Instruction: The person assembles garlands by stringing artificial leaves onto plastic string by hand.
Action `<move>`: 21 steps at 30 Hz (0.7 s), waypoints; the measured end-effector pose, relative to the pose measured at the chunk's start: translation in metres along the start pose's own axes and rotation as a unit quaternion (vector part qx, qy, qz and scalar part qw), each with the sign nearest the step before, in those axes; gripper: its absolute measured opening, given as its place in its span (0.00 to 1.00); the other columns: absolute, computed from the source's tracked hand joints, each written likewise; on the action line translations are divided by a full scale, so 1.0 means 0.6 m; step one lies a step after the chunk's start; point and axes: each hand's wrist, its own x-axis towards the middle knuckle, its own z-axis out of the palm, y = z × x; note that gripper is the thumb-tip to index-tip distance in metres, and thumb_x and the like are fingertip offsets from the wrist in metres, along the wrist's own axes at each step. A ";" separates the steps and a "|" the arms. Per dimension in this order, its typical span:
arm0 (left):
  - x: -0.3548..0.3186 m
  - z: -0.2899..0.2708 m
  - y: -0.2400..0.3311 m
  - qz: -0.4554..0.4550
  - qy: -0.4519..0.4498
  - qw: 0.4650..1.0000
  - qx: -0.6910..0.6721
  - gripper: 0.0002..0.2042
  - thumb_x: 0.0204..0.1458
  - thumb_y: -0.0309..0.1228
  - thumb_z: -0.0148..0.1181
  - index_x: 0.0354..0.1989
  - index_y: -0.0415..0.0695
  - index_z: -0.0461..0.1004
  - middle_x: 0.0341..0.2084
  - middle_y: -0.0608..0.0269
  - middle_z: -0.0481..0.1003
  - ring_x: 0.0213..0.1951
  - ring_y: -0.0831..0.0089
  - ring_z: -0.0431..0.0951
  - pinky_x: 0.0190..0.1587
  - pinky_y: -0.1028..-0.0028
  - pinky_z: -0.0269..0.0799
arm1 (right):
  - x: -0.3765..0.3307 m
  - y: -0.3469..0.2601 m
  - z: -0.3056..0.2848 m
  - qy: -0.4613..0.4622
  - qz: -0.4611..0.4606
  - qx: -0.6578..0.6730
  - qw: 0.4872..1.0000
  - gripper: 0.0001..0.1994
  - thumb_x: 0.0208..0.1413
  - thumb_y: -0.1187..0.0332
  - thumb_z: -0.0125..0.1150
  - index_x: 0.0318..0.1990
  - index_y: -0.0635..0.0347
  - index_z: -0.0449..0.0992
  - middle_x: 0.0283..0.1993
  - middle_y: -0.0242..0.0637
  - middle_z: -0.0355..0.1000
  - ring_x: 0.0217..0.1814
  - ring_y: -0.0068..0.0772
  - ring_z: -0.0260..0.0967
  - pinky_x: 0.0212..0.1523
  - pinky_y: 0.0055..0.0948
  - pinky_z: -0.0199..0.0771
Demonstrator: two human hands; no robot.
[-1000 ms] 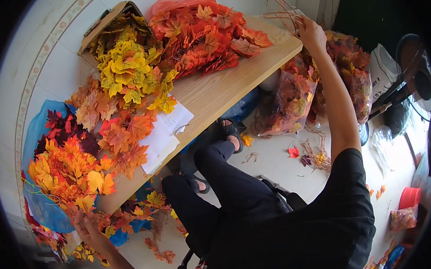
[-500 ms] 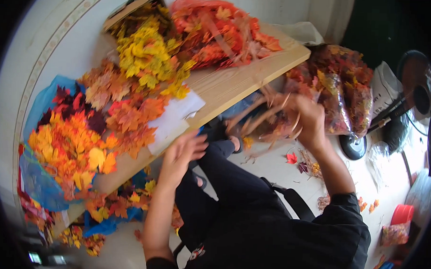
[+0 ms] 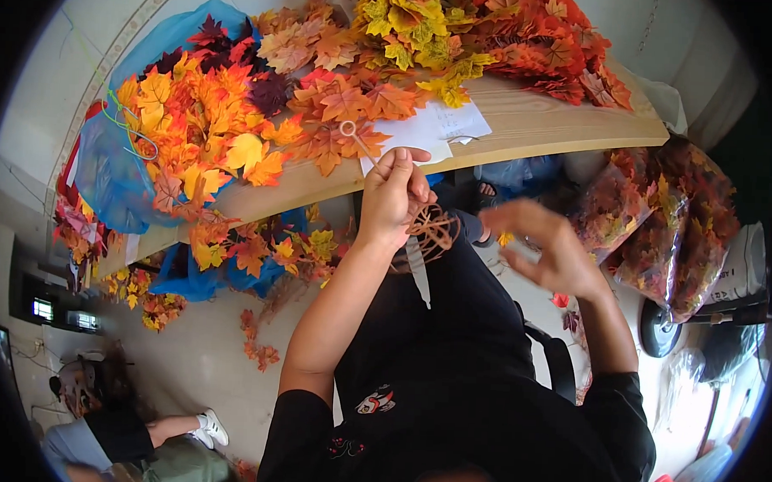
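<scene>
My left hand point(image 3: 394, 194) is closed in front of the table edge. A bundle of brown vine strands point(image 3: 436, 232) hangs below its fingers. From the top of the fist a thin stem with a small pale ring point(image 3: 347, 128) sticks out towards the leaves. A pale, pointed, blade-like piece point(image 3: 419, 280) points down below the bundle; whether it joins the ringed stem is hidden by the hand. To the right, my right hand point(image 3: 539, 242) is in the air, blurred, with thumb and fingers apart and nothing seen in it.
Artificial maple leaves in orange point(image 3: 195, 115), yellow point(image 3: 402, 25) and red point(image 3: 546, 51) cover much of the wooden table point(image 3: 534, 127). White paper point(image 3: 432, 128) lies near its edge. Leaf-filled clear bags point(image 3: 659, 225) stand at right. Another person's leg point(image 3: 175, 429) shows lower left.
The brown strands, blurred by my right hand before, now hang at my left hand. My left hand has closed; my right has opened. The view has shifted, bringing another person into sight.
</scene>
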 end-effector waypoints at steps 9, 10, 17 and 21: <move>0.004 0.004 -0.013 -0.008 0.004 0.999 -0.040 0.14 0.59 0.38 0.42 0.33 0.40 0.68 0.13 0.69 0.64 0.17 0.79 0.65 0.27 0.76 0.69 | 0.064 0.007 0.089 0.212 0.027 -0.032 0.976 0.14 0.40 0.71 0.65 0.35 0.65 0.70 0.34 0.40 0.69 0.38 0.46 0.67 0.36 0.33 0.69; 0.002 0.001 -0.016 -0.015 0.003 1.000 -0.026 0.14 0.59 0.39 0.43 0.35 0.40 0.69 0.15 0.69 0.64 0.19 0.79 0.66 0.28 0.76 0.69 | 0.071 0.016 0.092 0.271 0.003 -0.036 0.962 0.07 0.46 0.73 0.62 0.30 0.66 0.70 0.25 0.36 0.68 0.26 0.35 0.67 0.27 0.29 0.67; -0.040 0.019 -0.017 0.034 -0.068 0.997 -0.004 0.16 0.52 0.41 0.54 0.39 0.38 0.70 0.31 0.65 0.72 0.32 0.77 0.70 0.37 0.75 0.67 | 0.084 0.025 0.097 0.292 0.155 0.376 0.866 0.04 0.53 0.73 0.54 0.30 0.65 0.68 0.22 0.26 0.64 0.22 0.12 0.59 0.22 0.15 0.60; -0.037 -0.003 -0.039 0.064 -0.090 0.992 0.068 0.06 0.51 0.28 0.56 0.36 0.41 0.71 0.32 0.66 0.73 0.32 0.82 0.70 0.37 0.79 0.67 | 0.090 0.034 0.094 0.241 0.138 0.367 0.888 0.03 0.53 0.74 0.52 0.32 0.64 0.67 0.24 0.25 0.64 0.24 0.12 0.59 0.24 0.15 0.61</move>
